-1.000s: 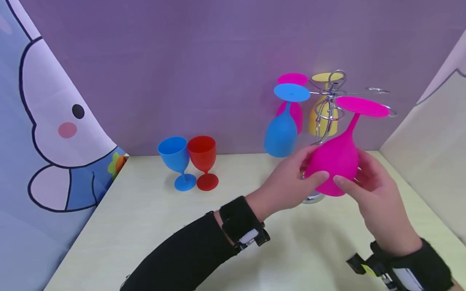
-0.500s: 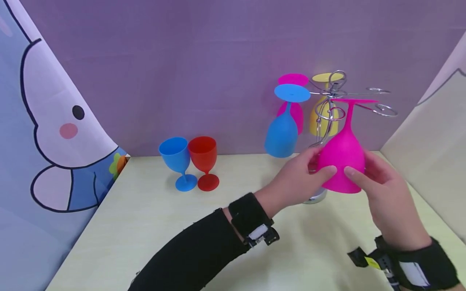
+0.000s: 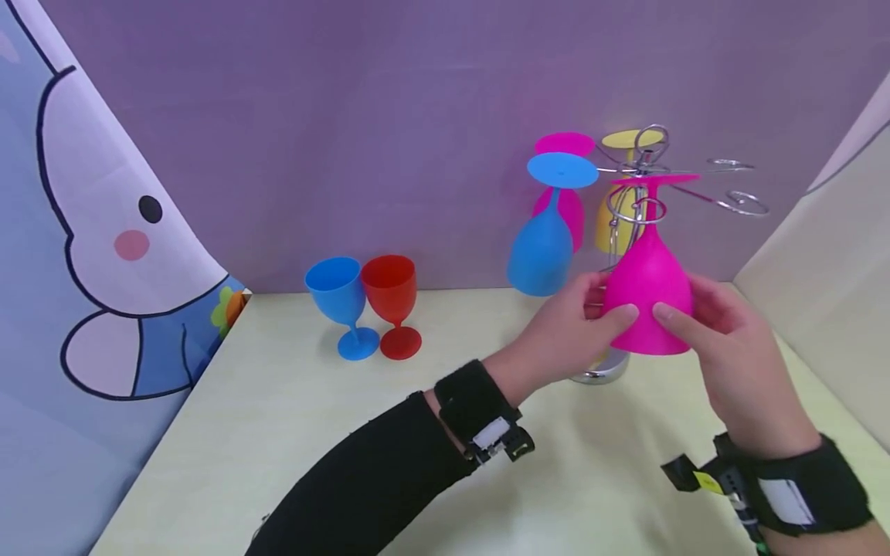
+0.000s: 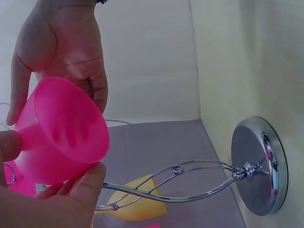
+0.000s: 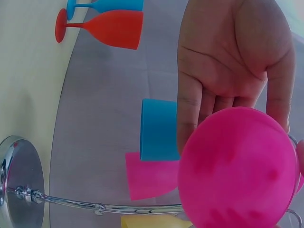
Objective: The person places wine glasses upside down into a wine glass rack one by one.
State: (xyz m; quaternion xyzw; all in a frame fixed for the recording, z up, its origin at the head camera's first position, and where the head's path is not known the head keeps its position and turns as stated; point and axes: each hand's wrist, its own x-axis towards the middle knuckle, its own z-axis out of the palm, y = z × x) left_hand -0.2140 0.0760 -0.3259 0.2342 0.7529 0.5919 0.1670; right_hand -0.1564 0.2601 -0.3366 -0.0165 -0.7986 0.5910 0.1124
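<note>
An upside-down pink goblet (image 3: 650,297) is held between both hands by its bowl. My left hand (image 3: 580,324) grips the bowl's left side, thumb in front and fingers behind. The right hand (image 3: 733,355) grips the right side in the same way. The goblet's stem overlaps a wire loop of the chrome goblet rack (image 3: 636,208), and its foot lies just above that loop. In the left wrist view, the bowl's open mouth faces the camera, with the rack's round base (image 4: 259,166) to the right. The far fingers are partly hidden behind the bowl.
On the rack hang a blue goblet (image 3: 541,255), another pink goblet (image 3: 565,144) and a yellow goblet (image 3: 603,224), all upside down. A blue goblet (image 3: 335,293) and a red goblet (image 3: 389,289) stand upright on the table. A purple backdrop (image 3: 389,139) rises behind.
The pink goblet has gone from tilted to upright on its foot's axis, inverted, and moved left and slightly up to the rack's front loop. Both hands moved with it.
</note>
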